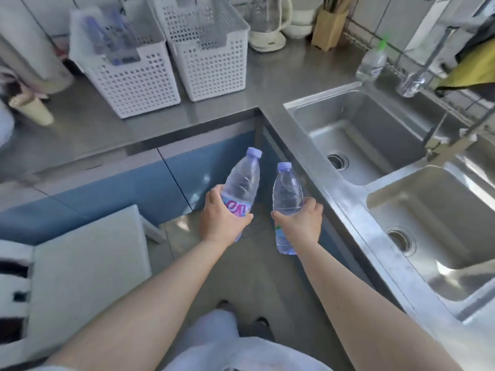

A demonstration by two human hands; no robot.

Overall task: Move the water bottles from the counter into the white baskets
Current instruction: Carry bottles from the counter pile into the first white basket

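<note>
Left hand point(223, 215) gripping a clear lilac-capped plastic water bottle point(241, 183), right hand point(301, 219) clasping a second clear lilac-capped bottle point(286, 194), two white perforated plastic baskets point(211, 60) sitting well beyond both hands.

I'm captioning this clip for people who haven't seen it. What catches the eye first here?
Two clear water bottles with purple caps, one in the left hand and one in the right hand, held above the floor in the counter's corner. Behind them two white baskets stand side by side on the steel counter, the left one already holding bottles.

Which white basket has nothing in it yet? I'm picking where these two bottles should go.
The right-hand white basket, nearer the kettle, looks empty. The left white basket already holds bottles, though they are blurred.
</note>
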